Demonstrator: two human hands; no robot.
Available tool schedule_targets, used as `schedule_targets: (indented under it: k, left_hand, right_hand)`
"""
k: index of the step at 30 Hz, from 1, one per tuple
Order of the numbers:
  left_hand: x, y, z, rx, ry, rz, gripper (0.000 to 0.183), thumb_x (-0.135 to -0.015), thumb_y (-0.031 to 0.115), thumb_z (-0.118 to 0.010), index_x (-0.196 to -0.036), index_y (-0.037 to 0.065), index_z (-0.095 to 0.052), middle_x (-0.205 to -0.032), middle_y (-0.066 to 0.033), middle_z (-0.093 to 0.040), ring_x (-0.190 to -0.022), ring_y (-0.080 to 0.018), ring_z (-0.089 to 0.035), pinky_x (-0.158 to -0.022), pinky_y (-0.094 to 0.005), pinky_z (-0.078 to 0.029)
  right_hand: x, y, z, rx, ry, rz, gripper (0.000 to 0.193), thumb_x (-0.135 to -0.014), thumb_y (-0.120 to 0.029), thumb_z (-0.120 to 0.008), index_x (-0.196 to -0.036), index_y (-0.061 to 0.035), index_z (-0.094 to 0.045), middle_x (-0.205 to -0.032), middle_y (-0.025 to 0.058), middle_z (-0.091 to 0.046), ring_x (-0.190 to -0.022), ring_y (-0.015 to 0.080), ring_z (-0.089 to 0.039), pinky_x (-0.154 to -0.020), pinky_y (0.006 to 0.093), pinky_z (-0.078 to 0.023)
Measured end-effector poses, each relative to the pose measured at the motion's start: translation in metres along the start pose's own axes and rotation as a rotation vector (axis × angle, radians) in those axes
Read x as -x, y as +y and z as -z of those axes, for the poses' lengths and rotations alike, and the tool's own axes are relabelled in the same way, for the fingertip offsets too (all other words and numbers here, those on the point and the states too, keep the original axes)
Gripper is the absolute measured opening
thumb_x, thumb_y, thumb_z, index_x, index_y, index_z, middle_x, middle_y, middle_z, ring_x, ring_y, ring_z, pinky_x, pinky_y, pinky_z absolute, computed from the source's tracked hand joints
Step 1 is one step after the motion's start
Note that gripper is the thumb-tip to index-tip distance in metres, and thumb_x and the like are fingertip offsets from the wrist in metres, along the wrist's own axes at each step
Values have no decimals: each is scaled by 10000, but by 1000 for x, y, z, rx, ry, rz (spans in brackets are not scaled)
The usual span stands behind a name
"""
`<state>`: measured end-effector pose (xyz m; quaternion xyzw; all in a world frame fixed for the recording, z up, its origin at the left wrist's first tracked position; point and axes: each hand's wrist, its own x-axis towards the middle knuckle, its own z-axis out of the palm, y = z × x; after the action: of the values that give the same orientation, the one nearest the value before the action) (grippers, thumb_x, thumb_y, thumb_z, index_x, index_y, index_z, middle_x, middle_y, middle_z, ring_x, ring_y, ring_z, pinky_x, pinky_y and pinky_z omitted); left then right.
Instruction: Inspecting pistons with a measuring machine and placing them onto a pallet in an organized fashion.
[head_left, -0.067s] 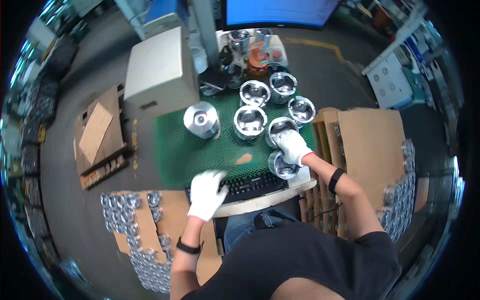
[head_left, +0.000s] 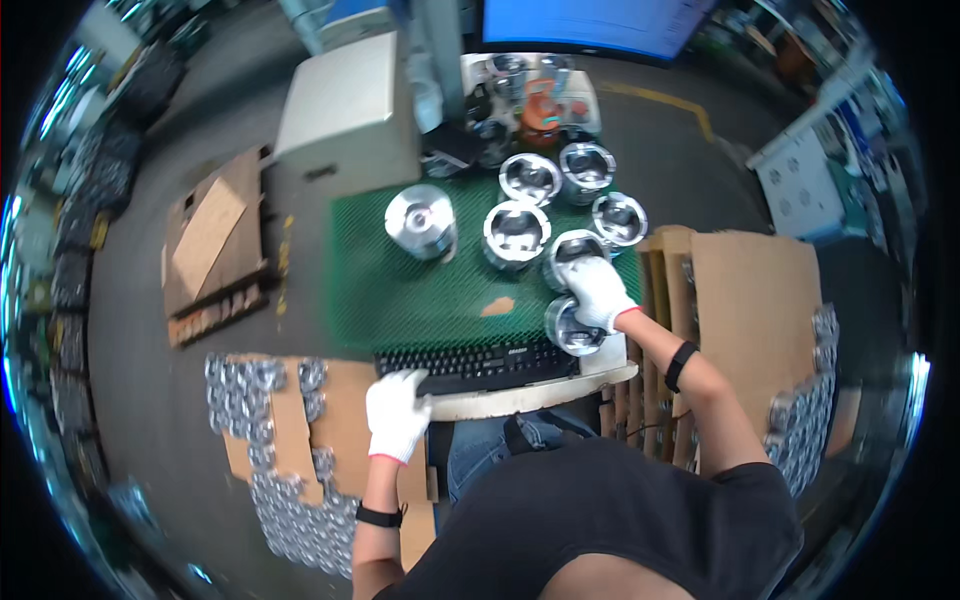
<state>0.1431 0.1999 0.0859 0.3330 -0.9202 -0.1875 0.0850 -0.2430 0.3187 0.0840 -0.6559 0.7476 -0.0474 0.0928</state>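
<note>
My right hand (head_left: 600,293), in a white glove, grips the near rim of a metal piston (head_left: 577,243) standing with its hollow end up; the fingertips are partly hidden inside. Just below that hand, a second piston (head_left: 574,328) lies tilted by the keyboard's right end. My left hand (head_left: 397,412), also gloved, is by the left end of the black keyboard (head_left: 480,368), its fingers slightly bent and apart with nothing in them. More hollow-end-up pistons (head_left: 517,233) stand on the green mat (head_left: 380,290). One piston (head_left: 420,220) at the left shows its closed end.
A pale box-shaped machine (head_left: 345,110) stands at the back left, a monitor (head_left: 590,25) at the back. An orange object (head_left: 540,115) sits among parts behind the pistons. Cardboard sheets (head_left: 755,300) with rows of pistons flank me on the right, and others (head_left: 345,430) on the left.
My left hand has drawn back toward me, from over the keyboard's left end to the desk's front edge. My right hand stays at the same piston. The whole view has shifted slightly.
</note>
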Motion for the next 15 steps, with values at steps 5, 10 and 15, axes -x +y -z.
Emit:
schedule_targets:
  k: [5, 10, 15]
  left_hand:
    - [143, 23, 0, -170, 0, 550, 352, -715, 237, -723, -1044, 115, -704, -965, -105, -708, -932, -280, -665, -846, -415, -511]
    - [127, 71, 16, -30, 158, 538, 344, -767, 254, -663, -1044, 54, -701, -1022, -160, -701, -968, -330, -656, -867, -423, -512]
    - [121, 74, 15, 175, 186, 510, 380, -819, 257, -649, -1105, 8, -677, -1097, -190, -685, -1043, -348, -638, -944, -419, -494]
  right_hand:
    - [20, -27, 1, 33, 262, 55, 629, -563, -17, -647, -1186, -25, -561, -1113, 199, -588, -1087, 391, -533, -963, 470, -429]
    - [52, -40, -2, 143, 356, 165, 687, -622, -22, -656, -1301, -51, -555, -1052, 186, -615, -1051, 382, -566, -1091, 498, -360]
    - [88, -32, -24, 126, 149, 153, 600, -567, -83, -694, -1165, -123, -658, -750, 107, -626, -744, 315, -579, -726, 427, -436]
